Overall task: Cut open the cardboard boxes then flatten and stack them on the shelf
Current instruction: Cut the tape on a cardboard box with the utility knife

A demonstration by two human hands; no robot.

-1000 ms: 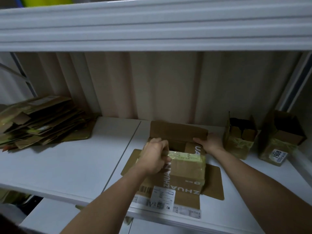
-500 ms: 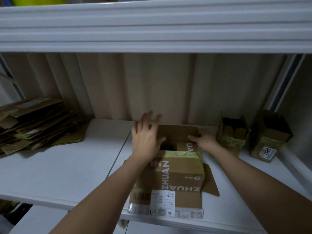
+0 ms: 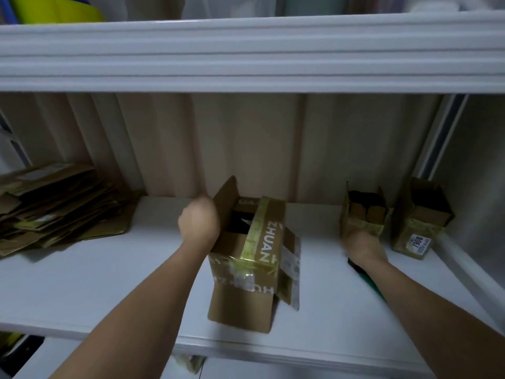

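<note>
A brown cardboard box with yellow-green ZHUAN tape stands mid-shelf, its open end facing the back wall and its flaps spread. My left hand grips the box's raised left flap with curled fingers. My right hand is blurred, away from the box, in front of a small open box. It hovers over a dark tool with a green handle lying on the shelf; whether the fingers hold it is hidden. A pile of flattened boxes lies at the far left of the shelf.
The white shelf board runs the full width, with a beige panelled back wall. A second small open box with a numbered label stands at the far right by the side wall. An upper shelf edge hangs overhead.
The box has been turned and tipped so that its taped side faces me. My left hand shifted to its left flap. My right hand let go of the box and moved right, toward the tool.
</note>
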